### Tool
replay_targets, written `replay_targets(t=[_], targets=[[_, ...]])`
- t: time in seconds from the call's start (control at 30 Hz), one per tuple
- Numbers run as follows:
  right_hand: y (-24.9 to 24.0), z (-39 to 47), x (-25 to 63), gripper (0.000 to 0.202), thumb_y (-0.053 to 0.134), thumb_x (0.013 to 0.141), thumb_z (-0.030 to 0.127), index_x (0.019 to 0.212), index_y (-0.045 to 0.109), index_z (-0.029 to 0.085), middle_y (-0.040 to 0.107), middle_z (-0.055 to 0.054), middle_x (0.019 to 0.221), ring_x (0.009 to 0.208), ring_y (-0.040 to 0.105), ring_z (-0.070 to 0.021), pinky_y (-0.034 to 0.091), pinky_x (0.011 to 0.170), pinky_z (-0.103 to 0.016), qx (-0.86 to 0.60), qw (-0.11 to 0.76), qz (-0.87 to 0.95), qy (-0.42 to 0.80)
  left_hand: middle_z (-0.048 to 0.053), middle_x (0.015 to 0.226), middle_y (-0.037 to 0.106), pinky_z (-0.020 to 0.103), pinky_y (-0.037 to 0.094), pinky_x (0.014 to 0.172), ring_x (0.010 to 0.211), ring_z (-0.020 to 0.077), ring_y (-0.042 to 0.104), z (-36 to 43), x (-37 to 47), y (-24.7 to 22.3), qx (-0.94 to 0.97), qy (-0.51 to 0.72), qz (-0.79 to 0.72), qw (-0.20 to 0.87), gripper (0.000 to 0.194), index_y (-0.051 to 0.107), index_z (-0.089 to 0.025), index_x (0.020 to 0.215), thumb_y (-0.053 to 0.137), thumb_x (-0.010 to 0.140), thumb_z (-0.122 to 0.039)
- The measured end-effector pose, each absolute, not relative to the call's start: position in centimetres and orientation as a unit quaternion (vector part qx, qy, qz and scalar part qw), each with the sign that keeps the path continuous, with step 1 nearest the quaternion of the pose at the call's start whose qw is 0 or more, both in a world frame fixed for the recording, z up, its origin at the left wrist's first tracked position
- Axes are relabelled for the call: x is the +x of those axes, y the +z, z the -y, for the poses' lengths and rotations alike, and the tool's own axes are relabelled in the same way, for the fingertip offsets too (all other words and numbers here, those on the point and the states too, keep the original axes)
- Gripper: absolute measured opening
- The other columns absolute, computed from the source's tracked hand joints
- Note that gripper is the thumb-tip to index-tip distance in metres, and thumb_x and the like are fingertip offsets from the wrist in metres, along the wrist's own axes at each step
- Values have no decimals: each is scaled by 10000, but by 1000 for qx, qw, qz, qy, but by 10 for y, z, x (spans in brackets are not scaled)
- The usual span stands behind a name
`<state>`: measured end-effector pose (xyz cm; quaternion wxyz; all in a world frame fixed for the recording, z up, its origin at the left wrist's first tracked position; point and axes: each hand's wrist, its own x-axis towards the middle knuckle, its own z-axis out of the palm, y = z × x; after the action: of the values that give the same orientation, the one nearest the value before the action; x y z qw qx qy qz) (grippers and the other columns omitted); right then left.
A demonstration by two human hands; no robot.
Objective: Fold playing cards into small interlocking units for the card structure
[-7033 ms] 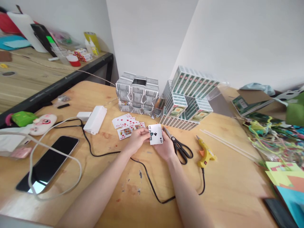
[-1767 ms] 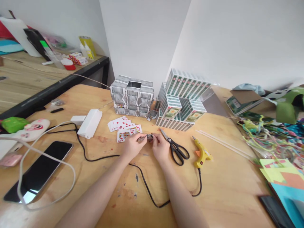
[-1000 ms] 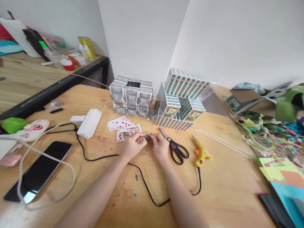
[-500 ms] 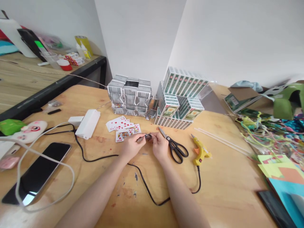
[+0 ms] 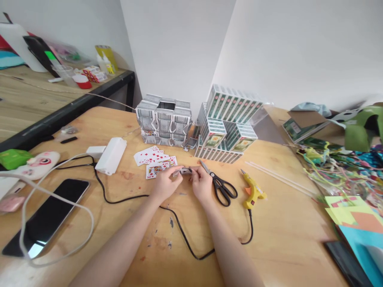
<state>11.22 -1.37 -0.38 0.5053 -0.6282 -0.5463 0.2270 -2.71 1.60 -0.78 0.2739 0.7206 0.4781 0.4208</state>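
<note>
Through my feed, L hand (image 5: pixel 165 186) and R hand (image 5: pixel 202 185) meet near ctr of frame, pinching a playing card (image 5: pixel 186 171) btwn them: L thumb and fingers closed on its left end, R ones on its right. Card is seen at a low angle; can't read its value. I've got loose face-up cards (image 5: pixel 153 155) on the table (image 5: pixel 119 231) just beyond L hand, up-left of ctr. Open-bladed scissors (image 5: pixel 222 186) lie just beside R hand; yellow glue gun (image 5: pixel 254 192) is farther right, w/ two white sticks (image 5: pixel 279 178) running toward mid-right. Upper ctr, I see a patterned card structure (image 5: pixel 165 121) next to stacked card boxes (image 5: pixel 214 131). White adapter (image 5: pixel 111 156) sits left of the loose cards; phone (image 5: pixel 46 219) is lower left.
</note>
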Motion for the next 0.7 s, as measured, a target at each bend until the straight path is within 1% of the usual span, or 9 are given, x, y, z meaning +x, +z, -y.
replay_targets(t=[0.1, 0.17, 0.27, 0.33, 0.47, 0.6, 0.7], targets=[[-4, 13, 113, 187, 447, 817, 249, 797, 621, 184, 661, -33, 740, 643, 592, -160, 456, 635, -265, -614, 520, 550, 224, 46, 949, 697, 260, 527, 737, 808, 162, 656, -16, -26, -5, 707, 420, -475, 314, 264, 643, -182, 1001, 548, 759, -232], [-4, 12, 113, 185, 451, 815, 245, 789, 624, 184, 668, -40, 775, 703, 602, -168, 458, 680, -275, -606, 526, 554, 223, 52, 928, 701, 258, 529, 713, 781, 162, 659, -16, -24, -4, 698, 428, -478, 318, 233, 653, -176, 962, 546, 770, -255], [-5, 12, 112, 179, 458, 813, 241, 783, 626, 185, 662, -34, 740, 664, 594, -164, 459, 655, -274, -605, 527, 553, 226, 52, 885, 708, 245, 524, 676, 731, 153, 657, -17, -24, -5, 698, 437, -477, 307, 204, 670, -174, 908, 531, 783, -255], [-6, 12, 112, 172, 464, 811, 238, 786, 625, 184, 658, -32, 729, 635, 585, -158, 458, 636, -271, -609, 528, 549, 221, 47, 859, 712, 226, 513, 628, 671, 137, 648, -17, -25, -6, 703, 434, -475, 302, 213, 674, -175, 920, 531, 783, -255], [-7, 11, 111, 164, 467, 811, 231, 795, 623, 183, 662, -35, 756, 661, 588, -158, 458, 655, -273, -609, 534, 545, 217, 26, 779, 714, 193, 478, 537, 543, 100, 596, -17, -27, -10, 711, 420, -484, 291, 252, 673, -186, 972, 529, 774, -243], [-7, 11, 110, 159, 474, 809, 238, 800, 621, 180, 659, -34, 755, 652, 581, -154, 458, 650, -271, -611, 535, 538, 225, 13, 759, 710, 194, 478, 549, 548, 99, 591, -18, -27, -12, 714, 410, -490, 288, 281, 669, -197, 999, 530, 755, -214], [-5, 11, 110, 167, 472, 812, 248, 794, 623, 179, 652, -30, 735, 637, 574, -151, 456, 641, -268, -613, 534, 534, 233, 17, 792, 712, 202, 491, 575, 583, 109, 609, -18, -27, -11, 709, 412, -493, 290, 286, 670, -193, 988, 529, 739, -190]])
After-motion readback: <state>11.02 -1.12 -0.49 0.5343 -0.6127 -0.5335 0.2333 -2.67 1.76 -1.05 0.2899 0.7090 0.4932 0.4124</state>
